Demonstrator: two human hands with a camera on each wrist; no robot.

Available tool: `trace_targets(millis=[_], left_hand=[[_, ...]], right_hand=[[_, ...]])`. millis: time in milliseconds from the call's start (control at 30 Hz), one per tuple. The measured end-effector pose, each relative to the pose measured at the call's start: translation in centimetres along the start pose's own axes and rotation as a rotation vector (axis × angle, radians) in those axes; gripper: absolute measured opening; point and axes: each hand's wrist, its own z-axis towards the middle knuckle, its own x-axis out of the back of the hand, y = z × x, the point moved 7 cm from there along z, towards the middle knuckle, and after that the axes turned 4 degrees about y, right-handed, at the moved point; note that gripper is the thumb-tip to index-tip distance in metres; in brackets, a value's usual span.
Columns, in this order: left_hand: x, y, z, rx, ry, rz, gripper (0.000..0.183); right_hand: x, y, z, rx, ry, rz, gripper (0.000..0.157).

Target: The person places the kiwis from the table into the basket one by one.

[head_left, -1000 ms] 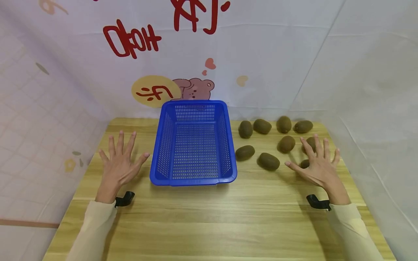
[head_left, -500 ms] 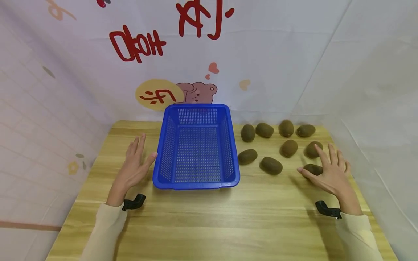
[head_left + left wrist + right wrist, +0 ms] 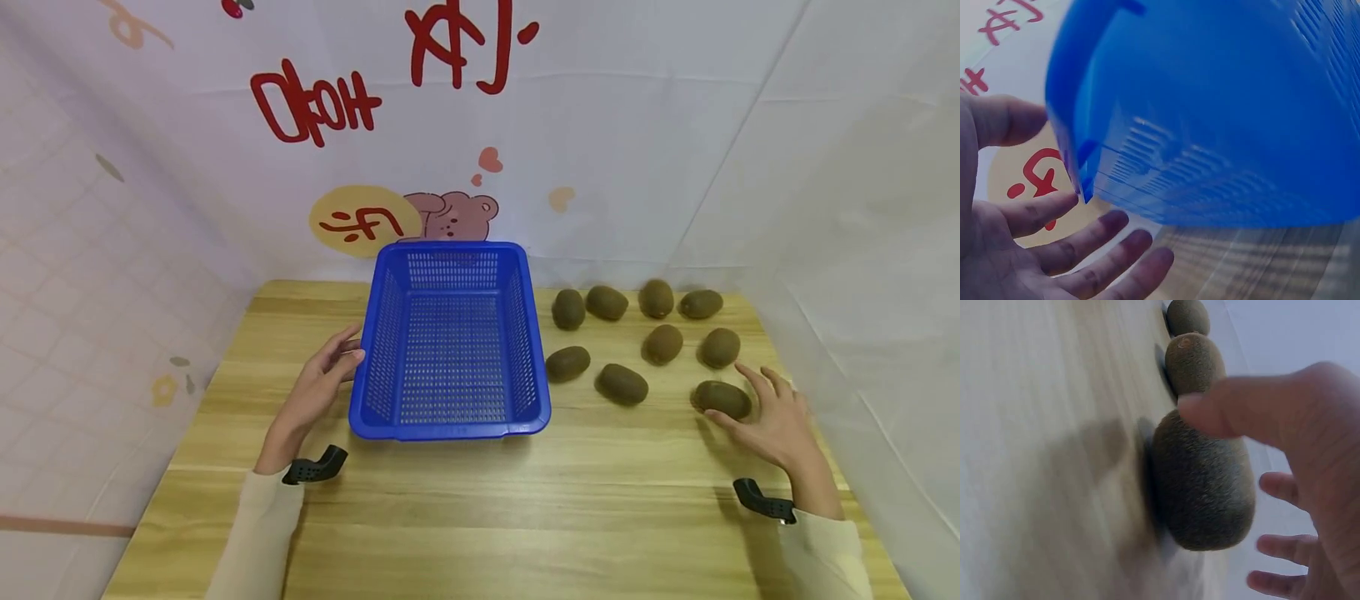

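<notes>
A blue perforated plastic basket (image 3: 450,429) stands at the middle back of the table. At its left side is my left hand (image 3: 318,387); the thumb tip and index fingertip reach the rim's outer edge in the left wrist view, the other fingers spread below it. On the right, my right hand (image 3: 780,421) curves loosely around the nearest kiwi (image 3: 722,401). Its thumb (image 3: 1210,415) overlaps that kiwi's end in the right wrist view, while the other fingers stand apart from it on the far side.
Several more kiwis lie right of the basket, including one kiwi (image 3: 622,384) in front and another kiwi (image 3: 720,347) just beyond my right hand. White printed cloth (image 3: 630,150) walls the table (image 3: 480,517) at the back and both sides.
My left hand has moved right to the basket's rim, its spread fingers drawing closer together. My right hand has shifted slightly right and down beside the nearest kiwi. The head view tilted a little.
</notes>
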Motion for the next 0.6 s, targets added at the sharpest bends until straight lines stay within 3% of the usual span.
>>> trace_targets(millis=[333,600], left_hand=[[-0.03,-0.19,0.09,-0.012,0.048,-0.295,0.060],[-0.10,-0.87,0.22,0.088,0.026,-0.527,0.067]], right_hand=[[-0.84,0.88,-0.36,0.022,0.018,0.052,0.073],[-0.47,0.53,0.09,0.018,0.069,0.094,0.067]])
